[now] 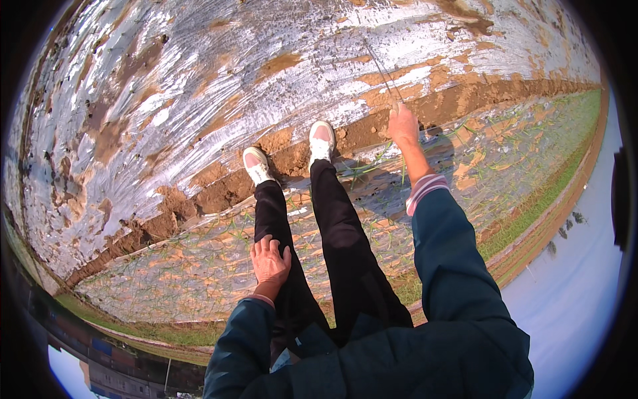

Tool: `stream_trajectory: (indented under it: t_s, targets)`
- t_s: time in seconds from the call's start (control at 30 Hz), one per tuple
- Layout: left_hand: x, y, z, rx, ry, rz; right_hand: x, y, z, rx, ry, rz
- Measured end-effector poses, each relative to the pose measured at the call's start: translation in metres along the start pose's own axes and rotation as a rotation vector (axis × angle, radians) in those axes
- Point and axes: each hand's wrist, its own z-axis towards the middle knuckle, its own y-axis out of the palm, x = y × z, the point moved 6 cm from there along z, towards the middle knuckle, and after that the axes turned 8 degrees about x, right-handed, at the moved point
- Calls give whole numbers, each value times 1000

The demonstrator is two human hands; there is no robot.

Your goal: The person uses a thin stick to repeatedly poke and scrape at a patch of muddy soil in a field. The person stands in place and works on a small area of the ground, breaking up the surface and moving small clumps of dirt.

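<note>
My right hand (403, 124) is closed around the near end of a long thin tool (381, 70). It shows as two dark, narrow lines that meet far out over the silvery plastic mulch film (319, 50). Whether both lines are metal rods or one is a shadow, I cannot tell. Bare of any object, my left hand (270, 262) rests on my left trouser leg (273, 214) near the knee, fingers slightly spread. The film in front has rows of small dark holes, and brown soil lies over it in patches.
My shoes (321, 137) stand in a soil furrow (219, 192) between two film-covered beds. Thin green seedlings (199, 269) grow through the nearer bed, under and behind me. A grass strip (543, 199) edges this bed. Buildings (119, 374) appear at the lower left.
</note>
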Motion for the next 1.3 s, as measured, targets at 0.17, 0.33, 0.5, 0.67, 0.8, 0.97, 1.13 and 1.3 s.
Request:
stream_trajectory:
  t_s: [0.17, 0.33, 0.5, 0.67, 0.8, 0.97, 1.13, 1.3]
  targets:
    - [1, -1, 0, 2, 3, -4, -1, 1, 4, -38, -7, -27]
    - [2, -2, 1, -1, -3, 1, 0, -1, 0, -53, 3, -17]
    - [1, -2, 1, -7, 3, -3, -4, -3, 3, -49, 26, -61]
    - [1, -2, 1, -2, 3, 3, -9, -2, 10, -79, 53, -27]
    - [2, -3, 2, 10, 4, 2, -9, -4, 11, -24, 48, -5]
    - [3, -3, 2, 5, 15, -1, -8, 1, 8, 9, 77, 37]
    - [3, -3, 3, 19, 0, 1, -2, 16, 14, 10, 195, 152]
    - [4, -2, 2, -6, -8, 6, 9, 34, 35, -25, 232, 171]
